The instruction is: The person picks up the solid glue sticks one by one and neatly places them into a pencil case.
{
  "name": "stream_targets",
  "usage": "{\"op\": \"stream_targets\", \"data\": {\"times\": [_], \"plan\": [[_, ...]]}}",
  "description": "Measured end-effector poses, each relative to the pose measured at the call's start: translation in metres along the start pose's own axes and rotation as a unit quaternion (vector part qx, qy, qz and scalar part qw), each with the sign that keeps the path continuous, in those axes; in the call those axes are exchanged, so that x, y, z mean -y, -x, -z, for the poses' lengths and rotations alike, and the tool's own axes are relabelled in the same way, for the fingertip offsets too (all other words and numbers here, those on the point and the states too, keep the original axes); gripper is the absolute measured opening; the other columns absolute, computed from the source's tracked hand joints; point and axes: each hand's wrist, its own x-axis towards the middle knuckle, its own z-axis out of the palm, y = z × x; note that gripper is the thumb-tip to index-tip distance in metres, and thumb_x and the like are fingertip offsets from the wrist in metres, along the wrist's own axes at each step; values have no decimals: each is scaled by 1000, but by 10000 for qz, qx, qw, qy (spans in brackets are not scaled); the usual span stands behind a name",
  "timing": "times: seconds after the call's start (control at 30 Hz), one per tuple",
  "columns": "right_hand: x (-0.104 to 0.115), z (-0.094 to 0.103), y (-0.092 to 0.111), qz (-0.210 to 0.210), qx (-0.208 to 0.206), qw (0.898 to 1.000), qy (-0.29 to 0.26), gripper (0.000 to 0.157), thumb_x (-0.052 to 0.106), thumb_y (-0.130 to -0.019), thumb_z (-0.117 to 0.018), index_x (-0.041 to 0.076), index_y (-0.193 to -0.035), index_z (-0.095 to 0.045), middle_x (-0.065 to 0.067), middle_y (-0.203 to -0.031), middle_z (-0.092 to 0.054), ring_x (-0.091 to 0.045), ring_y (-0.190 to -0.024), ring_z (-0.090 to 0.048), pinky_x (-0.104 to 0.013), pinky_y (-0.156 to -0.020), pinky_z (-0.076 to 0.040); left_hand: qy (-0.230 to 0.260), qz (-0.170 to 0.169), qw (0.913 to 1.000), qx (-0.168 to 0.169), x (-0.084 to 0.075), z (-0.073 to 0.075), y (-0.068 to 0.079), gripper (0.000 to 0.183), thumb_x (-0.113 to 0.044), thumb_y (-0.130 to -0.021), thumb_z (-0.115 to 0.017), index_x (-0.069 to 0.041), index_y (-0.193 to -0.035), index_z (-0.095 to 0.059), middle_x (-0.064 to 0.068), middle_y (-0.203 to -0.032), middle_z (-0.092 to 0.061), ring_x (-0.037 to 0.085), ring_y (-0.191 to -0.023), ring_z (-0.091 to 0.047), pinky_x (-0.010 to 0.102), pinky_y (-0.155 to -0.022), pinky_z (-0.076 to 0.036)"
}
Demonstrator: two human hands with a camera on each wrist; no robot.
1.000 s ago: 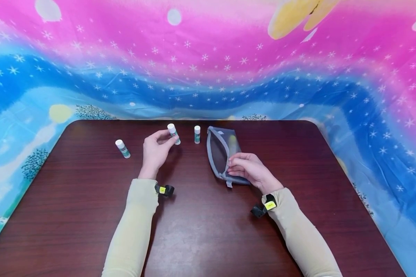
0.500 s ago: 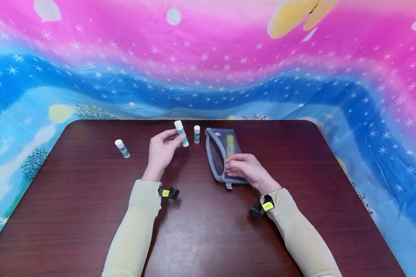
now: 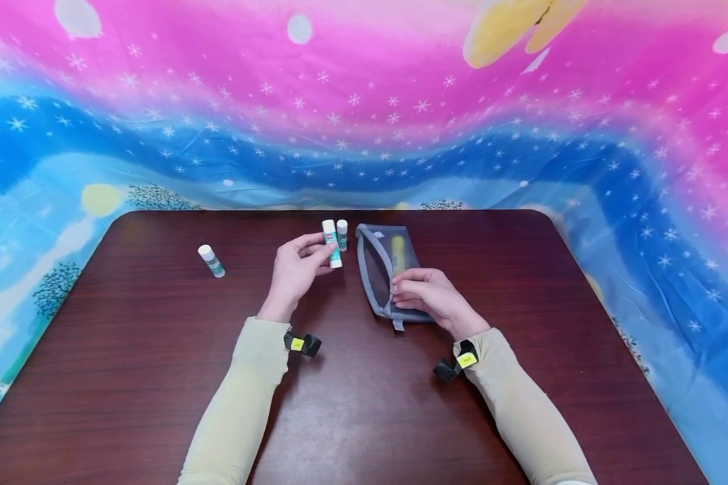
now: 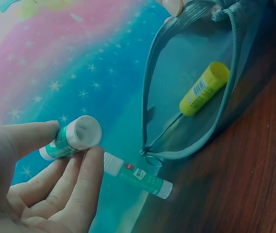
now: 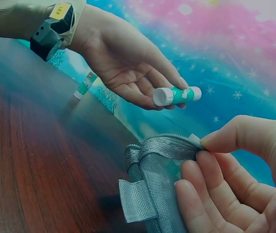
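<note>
My left hand (image 3: 294, 273) pinches a white and green glue stick (image 3: 332, 244) between thumb and fingers, above the table and left of the pouch. With thumb and fingertips, my right hand (image 3: 433, 300) grips the zippered edge of a grey mesh pouch (image 3: 370, 289), whose mouth gapes toward the left. Inside the pouch lies a yellow glue stick (image 4: 203, 90), plain in the left wrist view and seen through the mesh in the head view. A second white and green glue stick (image 3: 342, 236) stands upright just behind the held one, partly covered by it.
Another white and green glue stick (image 3: 211, 261) stands farther left on the dark wooden table (image 3: 340, 404). A printed pink and blue cloth (image 3: 364, 121) hangs behind the table and along its sides. Each wrist wears a black strapped camera.
My left hand has moved right with its glue stick, closer to the pouch, now overlapping the standing glue stick. The right hand keeps its grip on the pouch edge, having shifted slightly left.
</note>
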Motion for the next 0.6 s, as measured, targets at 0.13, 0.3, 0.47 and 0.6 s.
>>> {"op": "stream_targets", "data": {"times": [0.13, 0.3, 0.47, 0.6], "plan": [[1, 1, -1, -14, 16, 10000, 0, 16, 4, -81, -68, -3, -95, -66, -15, -86, -66, -23, -75, -66, -37, -74, -55, 38, 70, 10000, 25, -4, -1, 2, 39, -21, -83, -73, -6, -119, -63, 13, -103, -65, 24, -85, -67, 34, -71, -56], [1, 3, 0, -11, 11, 10000, -12, 14, 5, -82, -69, -1, -94, -66, -15, -86, -66, -23, -75, -66, -37, -74, -55, 14, 46, 10000, -2, 0, 0, 0, 39, -23, -83, -74, -8, -118, -64, 12, -102, -65, 24, -83, -67, 33, -70, -56], [1, 3, 1, 1, 46, 10000, -36, 12, 5, -83, -68, -1, -94, -67, -14, -86, -66, -22, -75, -66, -37, -74, -55, -34, 24, 10000, 37, 2, 0, 1, 40, -25, -83, -74, -8, -118, -64, 11, -104, -65, 24, -83, -67, 35, -71, -56], [1, 2, 2, 46, 62, 10000, -2, 12, 5, -83, -68, -1, -94, -67, -14, -86, -66, -22, -74, -66, -37, -74, -55, 5, 25, 10000, 92, 2, 0, 2, 40, -25, -83, -74, -8, -118, -64, 11, -105, -65, 23, -84, -67, 36, -72, -56]]}}
